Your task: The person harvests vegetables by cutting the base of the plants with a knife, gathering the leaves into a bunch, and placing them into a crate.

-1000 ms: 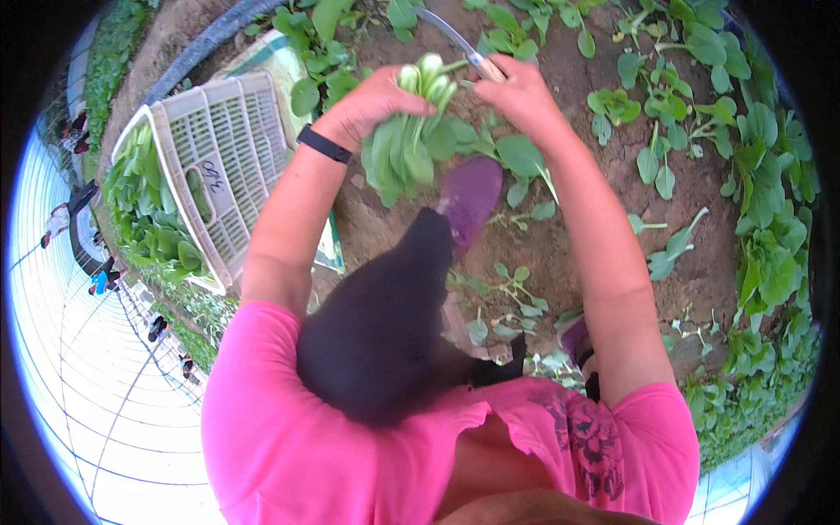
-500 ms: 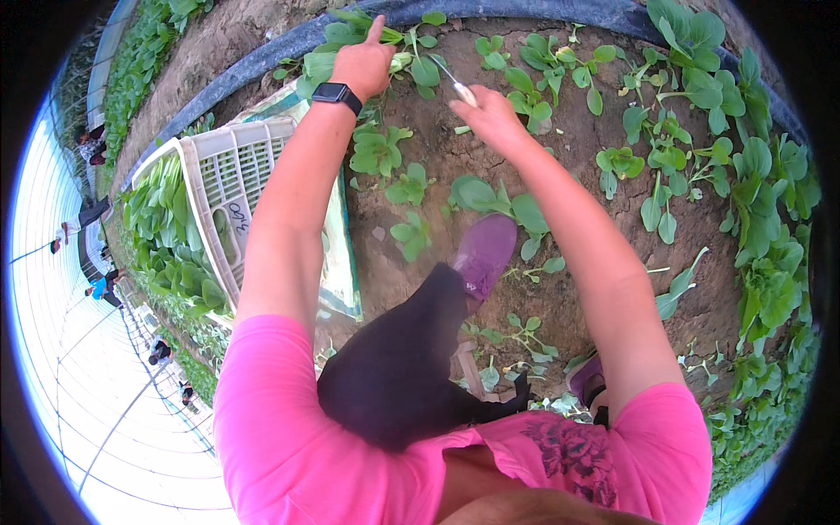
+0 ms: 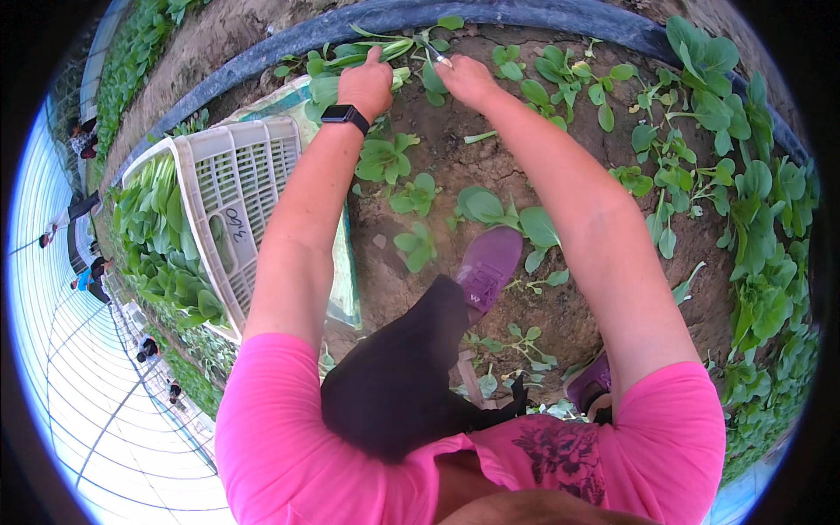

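My left hand [image 3: 366, 87], with a dark watch [image 3: 346, 115] on its wrist, is closed around leafy greens [image 3: 324, 88]. Their leaves stick out on its left side and a pale stalk end [image 3: 400, 78] shows at its right. Close by on the right, my right hand [image 3: 468, 81] grips a small knife [image 3: 443, 60] with a pale handle. Its thin blade points up and left among the leaves of a small plant [image 3: 432, 80] rooted in the soil. The leaves partly hide the blade tip.
A white plastic crate [image 3: 229, 210] full of greens stands left of my arm, on a pale sheet [image 3: 343, 302]. A dark hose-like tube [image 3: 534, 12] curves along the far edge. Leafy plants [image 3: 761, 289] grow thickly at right. My purple shoe [image 3: 488, 269] rests on the soil.
My right hand has moved left and slightly farther away, bringing the knife into the leaves near my left hand. The left hand stays on the greens, its raised finger now lower.
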Demonstrator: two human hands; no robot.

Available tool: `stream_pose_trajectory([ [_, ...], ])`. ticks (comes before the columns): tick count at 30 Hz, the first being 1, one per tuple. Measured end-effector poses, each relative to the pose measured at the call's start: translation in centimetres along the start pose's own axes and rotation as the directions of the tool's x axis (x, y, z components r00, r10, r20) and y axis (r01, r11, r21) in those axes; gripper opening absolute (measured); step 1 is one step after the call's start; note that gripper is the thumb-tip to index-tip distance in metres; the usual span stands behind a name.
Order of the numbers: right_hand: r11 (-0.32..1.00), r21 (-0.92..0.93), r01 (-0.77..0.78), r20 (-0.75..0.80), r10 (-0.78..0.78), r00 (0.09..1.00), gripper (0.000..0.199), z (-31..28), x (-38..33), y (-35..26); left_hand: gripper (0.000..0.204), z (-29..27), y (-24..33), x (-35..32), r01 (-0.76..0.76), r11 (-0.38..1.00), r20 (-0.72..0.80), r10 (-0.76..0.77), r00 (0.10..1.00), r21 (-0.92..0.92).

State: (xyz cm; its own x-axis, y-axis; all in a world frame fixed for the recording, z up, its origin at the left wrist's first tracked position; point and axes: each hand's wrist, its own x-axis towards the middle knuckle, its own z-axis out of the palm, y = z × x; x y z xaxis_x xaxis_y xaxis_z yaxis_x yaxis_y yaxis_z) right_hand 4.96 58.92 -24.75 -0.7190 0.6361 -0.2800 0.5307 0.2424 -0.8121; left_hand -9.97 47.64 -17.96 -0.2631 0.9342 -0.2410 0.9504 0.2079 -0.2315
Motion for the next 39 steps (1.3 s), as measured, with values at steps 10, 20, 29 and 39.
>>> stream_pose_trajectory([
  [10,0.995,-0.064,-0.073,0.065,0.077,0.995,0.043,0.5,1.6,-0.4,0.016,0.5,1.0,0.8,0.138,0.988,0.061,-0.134,0.989,-0.064],
  [20,0.999,-0.034,-0.040,0.012,0.040,0.999,0.043,0.0,-2.5,1.4,0.020,-0.3,2.8,-2.8,0.057,0.997,-0.130,-0.064,0.989,-0.055],
  [29,0.530,0.819,-0.222,0.051,0.318,0.947,0.022,-4.1,-15.2,2.4,0.039,-6.3,11.8,-12.3,-0.297,0.939,-0.107,0.282,0.954,-0.175],
  [39,0.568,0.803,-0.184,-0.189,0.534,0.824,0.016,-5.9,-19.7,4.9,0.039,-7.0,16.8,-17.6,-0.066,0.757,0.078,0.153,0.985,-0.650],
])
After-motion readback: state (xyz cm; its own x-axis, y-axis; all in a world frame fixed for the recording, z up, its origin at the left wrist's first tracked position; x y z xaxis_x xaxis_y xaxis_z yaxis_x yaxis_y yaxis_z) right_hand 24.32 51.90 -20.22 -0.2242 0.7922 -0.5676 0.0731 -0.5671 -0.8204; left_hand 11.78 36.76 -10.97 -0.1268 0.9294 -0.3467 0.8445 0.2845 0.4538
